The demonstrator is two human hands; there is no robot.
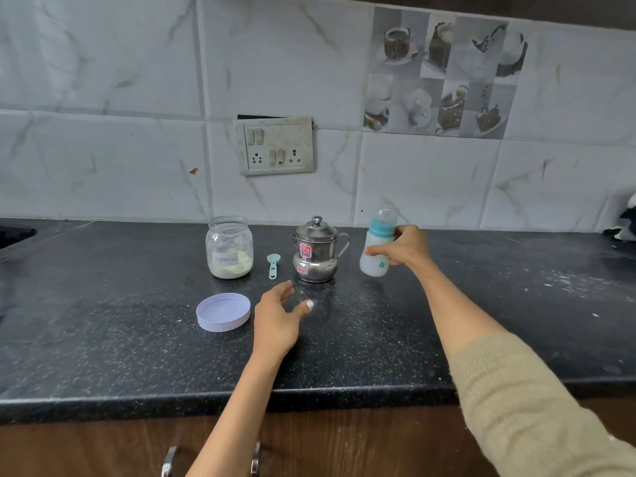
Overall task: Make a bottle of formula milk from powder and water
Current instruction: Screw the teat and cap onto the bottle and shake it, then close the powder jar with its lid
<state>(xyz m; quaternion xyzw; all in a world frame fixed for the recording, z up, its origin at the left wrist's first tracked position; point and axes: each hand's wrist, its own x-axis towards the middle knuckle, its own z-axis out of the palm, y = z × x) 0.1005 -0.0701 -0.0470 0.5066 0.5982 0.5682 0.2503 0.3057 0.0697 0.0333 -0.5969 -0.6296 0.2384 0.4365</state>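
Observation:
My right hand [404,247] grips a baby bottle [375,249] filled with white milk, capped with a teal ring and clear teat, tilted slightly and held just above the black counter [103,321]. An open glass jar [229,247] labelled "Formula" holds some powder at the back left. A teal scoop [273,264] lies between the jar and a lidded steel kettle [316,251]. The jar's lilac lid [223,312] rests upside down in front. My left hand [280,316] hovers open over the counter beside the lid, with white powder on the thumb tip.
A tiled wall with a switch and socket panel [277,146] rises behind the counter. Powder specks dust the counter at the right [550,284]. A black and white object [624,222] sits at the far right edge. Drawer handles [168,461] show below the counter's front edge.

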